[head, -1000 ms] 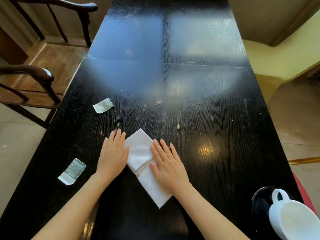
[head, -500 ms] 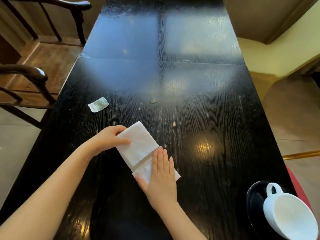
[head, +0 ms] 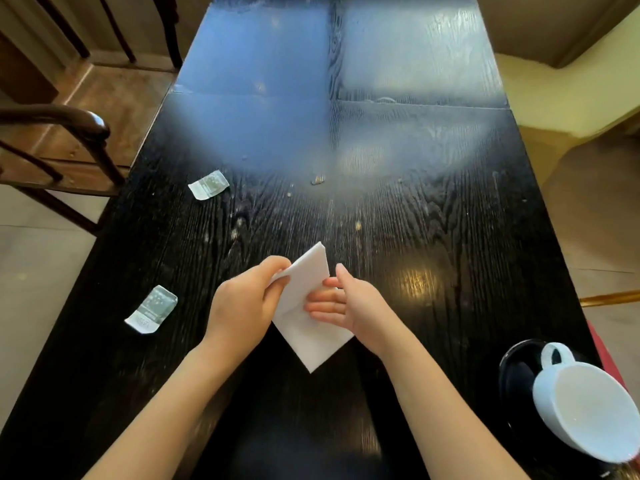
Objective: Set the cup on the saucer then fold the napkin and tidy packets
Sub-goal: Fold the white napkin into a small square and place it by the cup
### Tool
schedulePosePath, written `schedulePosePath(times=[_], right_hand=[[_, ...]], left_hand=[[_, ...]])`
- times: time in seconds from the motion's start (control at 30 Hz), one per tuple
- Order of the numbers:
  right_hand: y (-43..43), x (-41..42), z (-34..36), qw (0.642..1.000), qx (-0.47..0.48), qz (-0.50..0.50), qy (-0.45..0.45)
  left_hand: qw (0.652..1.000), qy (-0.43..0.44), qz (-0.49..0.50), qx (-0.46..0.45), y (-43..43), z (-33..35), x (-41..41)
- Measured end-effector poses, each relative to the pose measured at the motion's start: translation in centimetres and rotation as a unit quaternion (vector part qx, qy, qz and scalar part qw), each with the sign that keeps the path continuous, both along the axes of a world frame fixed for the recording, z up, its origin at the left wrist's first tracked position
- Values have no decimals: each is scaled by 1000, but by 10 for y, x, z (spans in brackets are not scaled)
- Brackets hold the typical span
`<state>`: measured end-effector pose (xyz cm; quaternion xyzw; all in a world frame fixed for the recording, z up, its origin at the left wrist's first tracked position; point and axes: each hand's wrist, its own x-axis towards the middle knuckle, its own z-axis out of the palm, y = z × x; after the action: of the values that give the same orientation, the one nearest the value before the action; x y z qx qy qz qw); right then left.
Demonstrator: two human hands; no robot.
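A white napkin (head: 309, 336) lies at the near middle of the black table (head: 433, 237), its far half lifted off the wood. My left hand (head: 244, 306) pinches the raised left edge. My right hand (head: 349, 301) rests with flat fingers on the napkin's middle, under the raised flap. A white cup (head: 585, 410) stands on a black saucer (head: 512, 375) at the near right corner, handle pointing away. Two small clear packets lie to the left: one (head: 151, 310) near my left hand, the other (head: 209, 184) farther back.
Dark wooden chairs (head: 69, 133) stand along the table's left side. A pale yellow seat (head: 561, 88) is at the far right. Small crumbs (head: 318, 180) dot the table's middle.
My left hand has lifted the napkin's far half up off the table. My right hand has turned from lying flat on the near half to pressing along the middle.
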<state>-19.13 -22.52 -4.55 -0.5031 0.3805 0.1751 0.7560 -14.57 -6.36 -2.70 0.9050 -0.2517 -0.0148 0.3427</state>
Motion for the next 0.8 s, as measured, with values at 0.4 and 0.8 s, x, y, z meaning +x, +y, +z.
schedulePosePath(times=[0.4,0.8], right_hand=[[24,-38,-31,704,-619,316,-147],[50,-47,-67,641,-680,343,-100]], left_hand=[[936,277,174,-126,19,-41,70],[928,304,158,-148,27,-52,79]])
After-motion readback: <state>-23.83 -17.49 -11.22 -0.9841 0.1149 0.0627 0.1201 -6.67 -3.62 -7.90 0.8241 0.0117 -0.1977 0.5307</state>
